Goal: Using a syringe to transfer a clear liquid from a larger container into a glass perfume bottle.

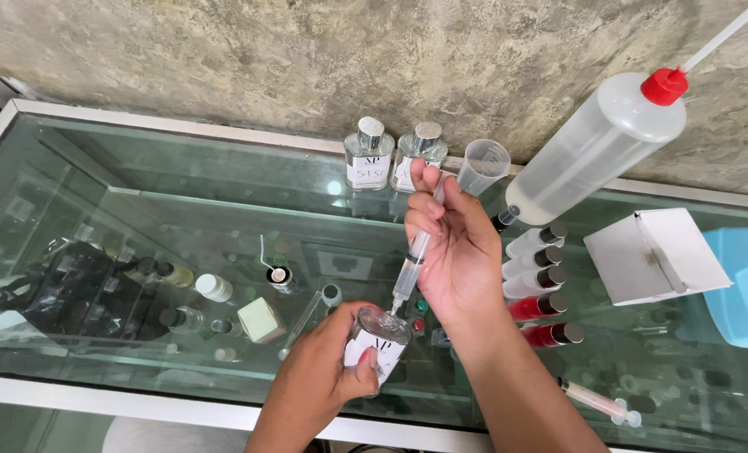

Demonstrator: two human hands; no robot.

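Note:
My left hand (322, 376) grips a small clear glass bottle (377, 339) with a white label, held tilted just above the glass counter. My right hand (453, 252) holds a clear plastic syringe (414, 267) upright. Its tip points down into the bottle's open mouth, and my thumb rests near the plunger top. Two more labelled glass bottles with silver caps (369, 154) stand at the back by the wall.
A small measuring cup (483, 166) and a large squeeze wash bottle with red nozzle (599, 148) stand at the back right. Several capped vials (542, 281) lie beside my right hand. Also there: a white box (655, 254), a blue device (747, 289), another syringe (599, 401). Objects sit under the glass counter (139, 168).

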